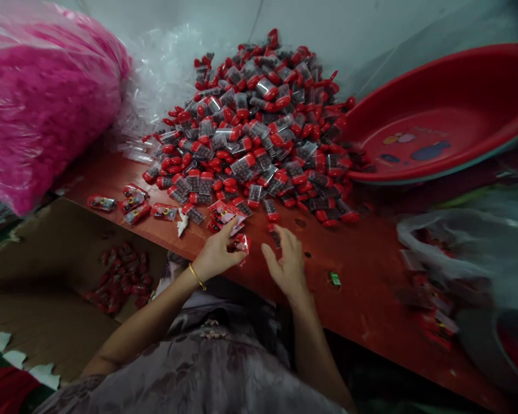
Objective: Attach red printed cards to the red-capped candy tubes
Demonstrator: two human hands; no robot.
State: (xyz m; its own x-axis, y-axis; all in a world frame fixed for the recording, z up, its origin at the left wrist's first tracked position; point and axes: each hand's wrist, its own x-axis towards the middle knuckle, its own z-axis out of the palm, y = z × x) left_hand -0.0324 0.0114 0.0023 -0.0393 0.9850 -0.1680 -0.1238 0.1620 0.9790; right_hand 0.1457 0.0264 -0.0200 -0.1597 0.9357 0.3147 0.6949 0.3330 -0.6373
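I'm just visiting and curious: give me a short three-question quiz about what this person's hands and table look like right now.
1. True or false: the red basin is full of capped vials.
2. Which hand pinches a small red packet? A) left hand B) right hand C) neither
3. Fill in: the bracelet sits on the ___ wrist.

Key
1. False. The basin leans beside the pile of red-capped vials, and what shows of its inside is bare.
2. A. The right hand hovers open over the red table, next to a vial.
3. Left.
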